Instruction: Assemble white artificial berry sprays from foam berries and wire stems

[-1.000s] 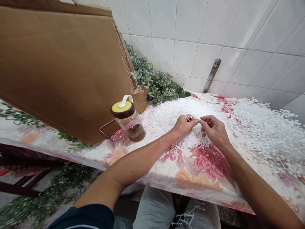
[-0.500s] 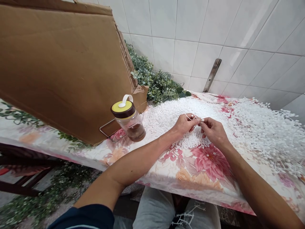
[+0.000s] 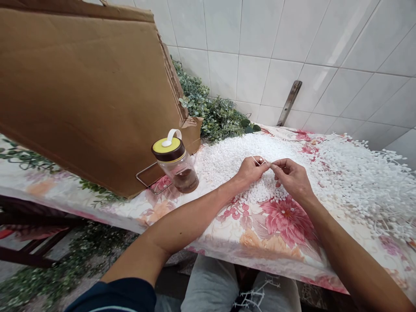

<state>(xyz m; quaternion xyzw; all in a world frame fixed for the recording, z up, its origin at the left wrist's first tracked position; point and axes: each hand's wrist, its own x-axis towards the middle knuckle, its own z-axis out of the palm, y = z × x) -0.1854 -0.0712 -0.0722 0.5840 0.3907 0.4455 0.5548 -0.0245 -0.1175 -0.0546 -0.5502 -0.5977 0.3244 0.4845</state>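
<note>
White plastic beads (image 3: pixel 227 149), heaped on floral cloth (image 3: pixel 286 221) within easy reach: your left hand (image 3: pixel 251 170) grips a thin white stem (image 3: pixel 258 160); your right hand (image 3: pixel 290 178) pinches beside it, hold unclear.

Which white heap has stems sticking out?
The heap on the far right: its beads sit on thin branching stems, while the loose beads beside the jar have none.
</note>
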